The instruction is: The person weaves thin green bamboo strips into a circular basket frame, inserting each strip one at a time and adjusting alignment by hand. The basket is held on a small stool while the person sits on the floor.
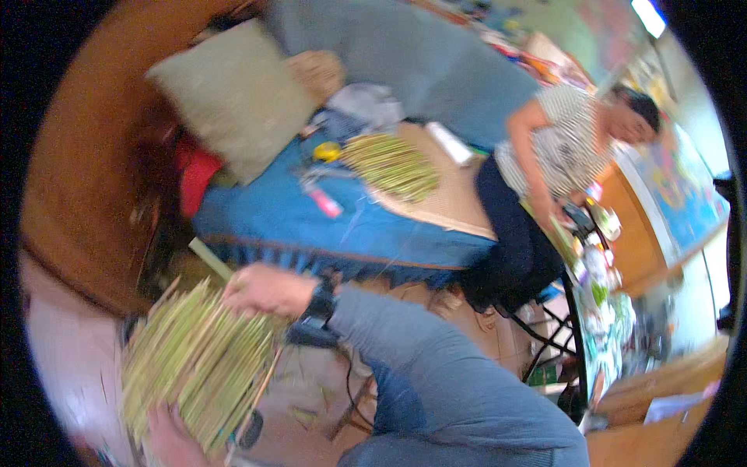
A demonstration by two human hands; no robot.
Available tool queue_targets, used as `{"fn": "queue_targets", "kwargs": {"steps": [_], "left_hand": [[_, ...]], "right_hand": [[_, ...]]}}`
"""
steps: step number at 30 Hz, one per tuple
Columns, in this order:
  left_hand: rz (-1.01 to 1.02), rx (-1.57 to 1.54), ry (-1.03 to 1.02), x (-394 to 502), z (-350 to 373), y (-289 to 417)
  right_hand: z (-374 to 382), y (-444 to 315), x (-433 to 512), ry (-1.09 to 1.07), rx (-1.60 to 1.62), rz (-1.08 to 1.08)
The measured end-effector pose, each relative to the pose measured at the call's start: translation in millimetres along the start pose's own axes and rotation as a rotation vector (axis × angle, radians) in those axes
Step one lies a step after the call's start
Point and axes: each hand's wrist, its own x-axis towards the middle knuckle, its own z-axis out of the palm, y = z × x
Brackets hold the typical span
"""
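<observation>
A flat layer of pale green and tan plant stalks (198, 362) lies at the lower left. At its upper right edge is my right hand (265, 289), with a dark band on the wrist and bent fingers. From these fingers a flat pale green strip (210, 257) sticks out to the upper left. My left hand (172, 438) is at the lower edge of the stalks, blurred; whether it grips them is unclear. Beyond, a second layer of stalks (391, 166) rests on a woven mat on the blue-covered seat (280, 216), near a yellow round object (327, 152) and a pink-handled tool (325, 203).
A co-worker (554, 140) in a striped top sits on the seat at the right, hands at a long green strip. A cluttered table (607, 327) stands beside them. A light cushion (239, 99) leans at the upper left, by a curved brown wooden surface (81, 175).
</observation>
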Motion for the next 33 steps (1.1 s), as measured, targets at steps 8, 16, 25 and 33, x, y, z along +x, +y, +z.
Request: {"fn": "queue_targets", "kwargs": {"steps": [8, 16, 25, 33], "left_hand": [[0.164, -0.504, 0.422, -6.1, -6.6, -39.1], [0.059, -0.495, 0.223, 15.6, 14.1, -18.8], [-0.15, -1.716, -0.116, 11.3, 31.4, 8.8], [0.558, -0.192, -0.118, 12.7, 84.5, 35.2]], "right_hand": [[58.0, -7.7, -35.0, -0.23, -0.225, -0.355], [65.4, 32.4, -18.5, -0.263, -0.144, -0.286], [34.1, 45.5, -6.5, -0.139, 0.2, -0.132], [-52.3, 29.6, 15.6, 0.209, 0.561, 0.054]]}}
